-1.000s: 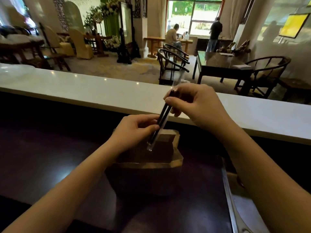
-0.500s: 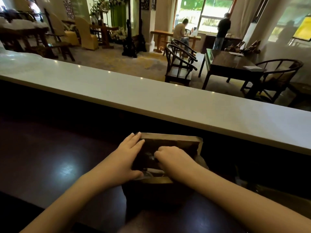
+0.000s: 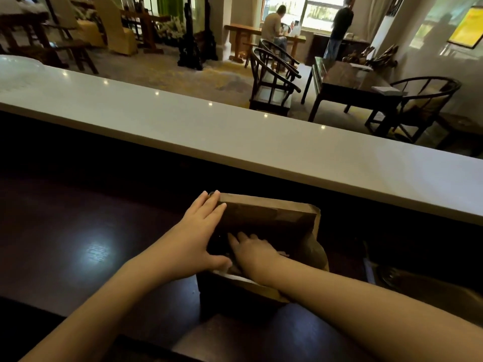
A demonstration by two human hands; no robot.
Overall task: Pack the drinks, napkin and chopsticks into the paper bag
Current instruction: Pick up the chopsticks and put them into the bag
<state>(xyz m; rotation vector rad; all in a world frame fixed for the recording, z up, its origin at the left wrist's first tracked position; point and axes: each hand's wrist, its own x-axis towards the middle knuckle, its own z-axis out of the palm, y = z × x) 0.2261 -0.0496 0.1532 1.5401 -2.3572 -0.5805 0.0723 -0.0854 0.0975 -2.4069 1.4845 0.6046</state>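
The brown paper bag (image 3: 266, 218) stands open on the dark worktop (image 3: 78, 231), just below the white counter ledge. My left hand (image 3: 198, 236) lies flat along the bag's left wall, with the thumb hooked over the near rim, holding it. Reaching down inside the bag's mouth, my right hand (image 3: 253, 252) has its fingers spread and nothing visible between them. A strip of white, probably the napkin (image 3: 232, 276), shows just inside the near rim. The chopsticks and the drinks are hidden inside the bag.
A long white counter ledge (image 3: 235, 137) runs across behind the bag. To the right of the bag lies a metal edge (image 3: 368, 267) beside a dim recessed area. Beyond the counter are chairs, tables and two people far off.
One second ago both hands held the chopsticks above the bag. The right hand has since gone down into the bag, the chopsticks are out of sight, and the left hand has moved to the bag's left wall.
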